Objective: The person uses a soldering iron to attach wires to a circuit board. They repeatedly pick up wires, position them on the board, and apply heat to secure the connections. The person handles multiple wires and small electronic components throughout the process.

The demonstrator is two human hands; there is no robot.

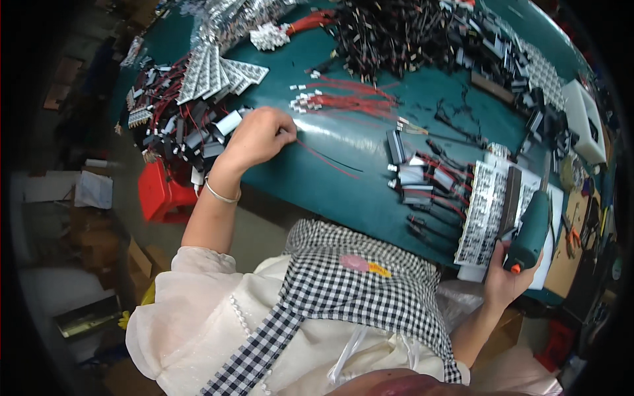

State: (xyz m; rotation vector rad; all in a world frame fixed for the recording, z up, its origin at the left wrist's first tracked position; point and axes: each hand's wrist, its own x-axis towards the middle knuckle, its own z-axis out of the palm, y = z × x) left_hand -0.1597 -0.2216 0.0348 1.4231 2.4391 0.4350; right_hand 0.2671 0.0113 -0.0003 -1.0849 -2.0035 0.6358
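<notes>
My left hand is over the left part of the table, its thumb and fingers pinched together. From the pinch a thin red-and-black wire pair trails right across the green tabletop. Its gripped end is hidden in the fingers. At the right edge my right hand is closed round the lower end of a green hand tool, which has a slim metal barrel and an orange knob. Left of that tool, a dark strip lies on a sheet of small silvery parts.
Grey and black modules with red wires crowd the left edge. A red-wire bundle lies mid-table, below a heap of black cables. More wired modules sit by the sheet. A red stool stands below left.
</notes>
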